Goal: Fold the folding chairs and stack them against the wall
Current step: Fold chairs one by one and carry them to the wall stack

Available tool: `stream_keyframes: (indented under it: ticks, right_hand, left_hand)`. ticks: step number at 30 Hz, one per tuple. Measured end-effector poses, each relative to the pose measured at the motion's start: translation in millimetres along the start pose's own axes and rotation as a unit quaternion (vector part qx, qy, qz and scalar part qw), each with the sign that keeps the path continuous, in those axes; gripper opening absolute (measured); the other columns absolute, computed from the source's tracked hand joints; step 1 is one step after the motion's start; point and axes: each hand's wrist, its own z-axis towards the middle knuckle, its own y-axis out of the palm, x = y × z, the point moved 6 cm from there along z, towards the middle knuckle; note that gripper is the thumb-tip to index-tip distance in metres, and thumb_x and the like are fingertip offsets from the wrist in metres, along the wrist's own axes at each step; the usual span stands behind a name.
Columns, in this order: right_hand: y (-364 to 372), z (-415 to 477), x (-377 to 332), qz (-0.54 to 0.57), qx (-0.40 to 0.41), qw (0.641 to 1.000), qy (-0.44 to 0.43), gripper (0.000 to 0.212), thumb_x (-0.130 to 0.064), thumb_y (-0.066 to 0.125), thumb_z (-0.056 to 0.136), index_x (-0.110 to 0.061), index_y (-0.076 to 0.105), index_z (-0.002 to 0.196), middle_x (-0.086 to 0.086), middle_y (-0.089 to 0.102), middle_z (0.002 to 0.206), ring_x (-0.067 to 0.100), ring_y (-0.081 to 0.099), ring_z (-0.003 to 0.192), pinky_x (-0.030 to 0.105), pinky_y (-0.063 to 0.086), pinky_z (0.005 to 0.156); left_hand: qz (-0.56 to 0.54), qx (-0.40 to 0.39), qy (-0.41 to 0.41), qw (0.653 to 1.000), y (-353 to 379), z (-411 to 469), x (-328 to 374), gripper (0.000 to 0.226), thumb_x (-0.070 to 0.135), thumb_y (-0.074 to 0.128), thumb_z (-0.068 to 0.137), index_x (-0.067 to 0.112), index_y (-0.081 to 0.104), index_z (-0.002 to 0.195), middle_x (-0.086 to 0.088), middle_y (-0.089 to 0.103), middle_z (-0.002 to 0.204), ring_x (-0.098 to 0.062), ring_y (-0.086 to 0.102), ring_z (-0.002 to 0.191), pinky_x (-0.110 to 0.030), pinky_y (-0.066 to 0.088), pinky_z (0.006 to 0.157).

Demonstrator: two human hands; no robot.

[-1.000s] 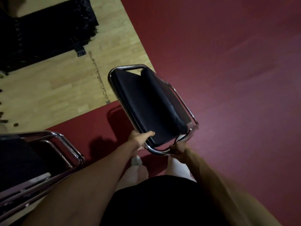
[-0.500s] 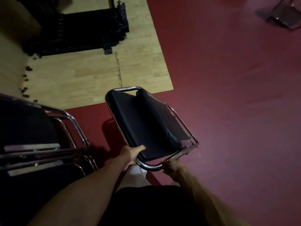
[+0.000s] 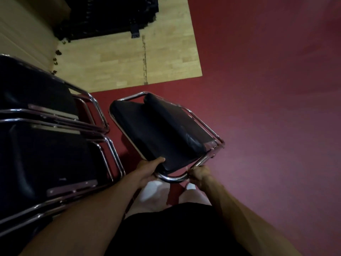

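A folded chair (image 3: 158, 133) with black cushions and a chrome tube frame hangs in front of me above the red floor. My left hand (image 3: 149, 169) grips its near edge, thumb lying on the black cushion. My right hand (image 3: 198, 172) holds the chrome tube at the near right corner. To the left, a stack of folded chairs (image 3: 46, 145) of the same kind leans toward the wall (image 3: 22, 34), their chrome frames close beside the carried chair.
A pale wooden floor panel (image 3: 129, 58) lies ahead, with a black heap (image 3: 110, 17) on its far side. Red floor (image 3: 267, 108) spreads to the right. My legs and white socks (image 3: 153, 187) are below the chair.
I have walked toward the stack with the chair in both hands. The stacked chairs now fill the left side and sit much closer to the carried chair. Both grips are unchanged.
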Motion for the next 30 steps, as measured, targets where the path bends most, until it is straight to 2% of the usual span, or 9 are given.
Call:
stream_keyframes:
  ticks: [6,8,13,18,21,24,26,28,30]
  right_hand:
    - [-9.2,-31.6,66.2,0.000,-0.028,0.999,0.032,0.006,0.007,0.055,0.091,0.001,0.053,0.089,0.012,0.051,0.068,0.018,0.053,0.056,0.022,0.047,0.033]
    - [-9.6,-37.5,84.5,0.002,-0.032,0.999,0.038,0.008,0.008,0.052,0.092,0.000,0.053,0.096,0.011,0.053,0.071,0.018,0.054,0.060,0.021,0.047,0.034]
    - [-5.8,-58.3,132.0,-0.009,-0.051,0.998,0.044,0.015,0.007,0.052,0.092,-0.002,0.052,0.081,0.011,0.055,0.073,0.018,0.055,0.064,0.022,0.049,0.036]
    - [-5.5,-80.2,185.1,-0.055,-0.060,0.996,0.041,0.019,0.003,0.052,0.094,-0.006,0.054,0.077,0.009,0.056,0.078,0.016,0.056,0.068,0.021,0.054,0.050]
    - [-16.5,-97.3,204.6,-0.095,-0.073,0.992,0.041,0.023,0.002,0.046,0.095,-0.012,0.049,0.078,0.007,0.054,0.080,0.017,0.055,0.070,0.019,0.052,0.049]
    - [-38.9,-103.9,214.3,-0.136,-0.034,0.990,0.010,0.024,-0.001,0.046,0.096,-0.016,0.046,0.076,0.007,0.053,0.081,0.018,0.054,0.068,0.021,0.052,0.046]
    - [-57.1,-99.8,214.1,-0.194,0.022,0.980,-0.027,0.020,-0.006,0.051,0.094,-0.013,0.051,0.075,0.011,0.058,0.083,0.022,0.058,0.066,0.028,0.054,0.053]
    - [-70.0,-95.5,210.1,-0.251,0.067,0.963,-0.076,0.014,-0.008,0.053,0.090,-0.011,0.056,0.077,0.014,0.062,0.086,0.029,0.062,0.076,0.038,0.055,0.069]
    - [-75.8,-95.2,206.2,-0.303,0.079,0.942,-0.119,0.010,-0.011,0.052,0.086,-0.010,0.062,0.090,0.015,0.064,0.097,0.031,0.061,0.087,0.041,0.053,0.078]
  left_hand:
    - [0.023,0.006,0.013,1.000,-8.3,-32.2,-58.8,0.033,0.021,0.078,0.080,0.007,0.067,0.108,-0.008,0.074,0.100,-0.022,0.071,0.091,-0.039,0.058,0.084]
    - [0.028,0.002,0.017,0.999,-13.3,-39.4,-74.0,0.033,0.023,0.078,0.080,0.009,0.067,0.108,-0.008,0.074,0.101,-0.022,0.071,0.093,-0.039,0.058,0.084]
    - [0.017,-0.036,0.007,0.999,-33.1,-49.8,-128.5,0.040,0.027,0.080,0.079,0.013,0.065,0.114,-0.005,0.072,0.110,-0.022,0.069,0.101,-0.044,0.055,0.093]
    - [0.001,-0.028,0.012,1.000,-54.9,-69.4,-181.1,0.036,0.024,0.077,0.081,0.013,0.063,0.113,-0.005,0.072,0.107,-0.021,0.069,0.096,-0.040,0.055,0.092]
    - [0.010,-0.018,0.008,1.000,-67.7,-80.6,-211.6,0.034,0.024,0.076,0.082,0.012,0.063,0.111,-0.006,0.071,0.108,-0.022,0.069,0.096,-0.037,0.056,0.085]
    - [0.014,-0.004,0.000,1.000,-75.3,-93.6,-237.0,0.031,0.022,0.076,0.082,0.011,0.062,0.107,-0.007,0.071,0.107,-0.022,0.069,0.096,-0.034,0.056,0.075]
    - [0.009,0.006,-0.007,1.000,-77.0,-101.4,-254.4,0.036,0.021,0.076,0.082,0.008,0.063,0.112,-0.007,0.071,0.106,-0.023,0.069,0.095,-0.033,0.056,0.074]
    - [-0.001,0.010,-0.010,1.000,-76.8,-108.3,-271.0,0.036,0.019,0.076,0.083,0.006,0.063,0.113,-0.009,0.072,0.103,-0.023,0.070,0.094,-0.035,0.057,0.077]
    - [-0.011,0.025,-0.006,1.000,-73.5,-116.8,-284.5,0.037,0.020,0.077,0.082,0.004,0.064,0.113,-0.011,0.072,0.101,-0.025,0.070,0.092,-0.038,0.058,0.078]
